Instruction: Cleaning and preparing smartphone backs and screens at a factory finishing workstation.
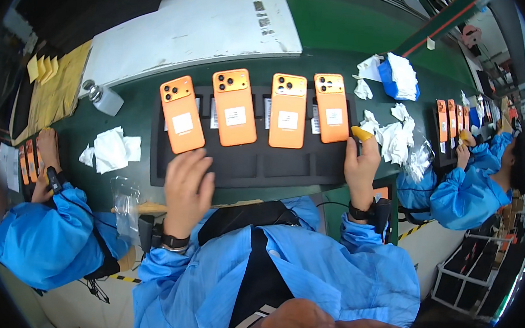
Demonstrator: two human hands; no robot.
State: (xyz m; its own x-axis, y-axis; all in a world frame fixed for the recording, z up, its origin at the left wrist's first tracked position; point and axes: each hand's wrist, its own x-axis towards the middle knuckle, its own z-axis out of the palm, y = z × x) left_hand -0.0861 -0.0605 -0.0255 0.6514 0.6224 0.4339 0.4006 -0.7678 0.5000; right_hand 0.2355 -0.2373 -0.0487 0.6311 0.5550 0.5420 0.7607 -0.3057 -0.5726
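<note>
Four orange phones lie backs up in a row on a black compartmented foam tray: the leftmost phone, a second phone, a third phone and the rightmost phone. Each back bears a white label and a camera block. My left hand is open, its fingertips close to the lower end of the leftmost phone; contact is unclear. At the tray's right edge, my right hand has thumb and forefinger apart. A yellow finger cot covers one fingertip. I see nothing held in either hand.
Crumpled white wipes and a pump bottle are on the left. More wipes and a blue wipe pack lie right. A white board spans the back. Co-workers in blue sit either side.
</note>
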